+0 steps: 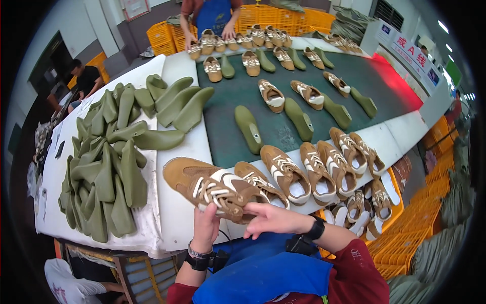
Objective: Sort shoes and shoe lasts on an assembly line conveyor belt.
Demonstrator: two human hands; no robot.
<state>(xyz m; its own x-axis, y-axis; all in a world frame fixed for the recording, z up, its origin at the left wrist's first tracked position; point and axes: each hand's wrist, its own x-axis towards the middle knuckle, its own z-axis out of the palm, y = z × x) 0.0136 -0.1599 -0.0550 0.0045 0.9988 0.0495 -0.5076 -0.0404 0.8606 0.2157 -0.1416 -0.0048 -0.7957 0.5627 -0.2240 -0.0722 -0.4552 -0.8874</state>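
A brown suede sneaker with white stripes and white laces (195, 185) is up in front of me, its toe pointing to the upper left. My left hand (205, 225) is closed on its side near the laces. At the heel, my right hand (276, 220) has its fingers on the collar around the opening; the inside of the shoe is hidden. Just beyond the held shoe, matching sneakers (286, 172) stand in a row along the white table edge (174, 223). Nearest on the left is a big heap of green shoe lasts (104, 167).
A dark green conveyor belt (223, 126) carries sneakers and single green lasts (248, 129). Across it, a person in a blue apron (212, 17) handles more sneakers. An orange crate (400, 202) with shoes and white insoles sits below the table at right. Another person sits at far left.
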